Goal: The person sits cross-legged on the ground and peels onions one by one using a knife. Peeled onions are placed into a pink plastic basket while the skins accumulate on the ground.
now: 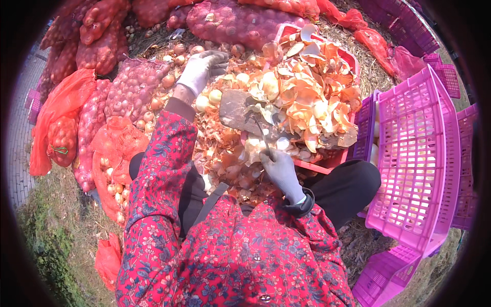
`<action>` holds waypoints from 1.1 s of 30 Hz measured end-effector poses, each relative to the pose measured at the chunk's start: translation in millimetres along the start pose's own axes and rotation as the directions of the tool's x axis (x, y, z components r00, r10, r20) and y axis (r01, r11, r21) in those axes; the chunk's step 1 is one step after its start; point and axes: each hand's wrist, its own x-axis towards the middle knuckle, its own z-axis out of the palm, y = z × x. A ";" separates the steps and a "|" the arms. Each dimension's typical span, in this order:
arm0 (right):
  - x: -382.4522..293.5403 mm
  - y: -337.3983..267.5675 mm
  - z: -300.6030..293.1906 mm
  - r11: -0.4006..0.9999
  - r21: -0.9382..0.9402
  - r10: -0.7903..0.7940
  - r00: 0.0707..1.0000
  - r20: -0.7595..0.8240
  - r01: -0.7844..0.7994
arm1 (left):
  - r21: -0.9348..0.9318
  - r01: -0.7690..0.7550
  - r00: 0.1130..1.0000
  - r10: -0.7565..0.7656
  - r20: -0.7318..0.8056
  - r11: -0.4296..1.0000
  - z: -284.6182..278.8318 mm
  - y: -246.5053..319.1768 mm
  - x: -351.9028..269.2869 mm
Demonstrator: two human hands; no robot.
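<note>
My left hand (205, 69), in a white and grey work glove, reaches forward over loose onions (179, 49) at the upper middle; its palm side is hidden, so I cannot tell whether it holds anything. My right hand (279, 169), gloved too, is closed around the handle of a thin knife (262, 132), whose dark blade points forward over a worn wooden board (234, 109). Onion skins lie at the board's right part. Pale peeled onions (202, 103) rest just left of the board. A heap of dry onion skins (303, 96) fills a red plastic crate (326, 169).
Mesh sacks of onions (132, 90) crowd the left side, and a large mesh sack (234, 23) lies ahead. Purple plastic crates (412, 161) stand on my right, with pale onions behind the slats. An orange-red mesh bag (108, 259) lies on dry grass at the lower left.
</note>
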 end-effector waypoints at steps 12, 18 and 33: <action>100.9 -79.3 7.1 0.525 -0.793 -0.238 0.948 0.213 0.310 | -0.261 0.286 0.351 -0.354 -0.867 0.922 -248.2 -290.3 -48.2; 146.0 -60.4 -0.5 0.431 -0.891 -0.132 0.987 0.091 0.140 | 0.501 0.324 0.693 0.159 -0.703 0.802 -196.3 -293.6 -0.1; 239.8 55.6 -97.9 0.615 -0.788 -0.261 0.932 -0.251 -0.040 | 0.748 0.578 0.802 -0.059 -0.594 0.327 -151.3 -275.3 58.1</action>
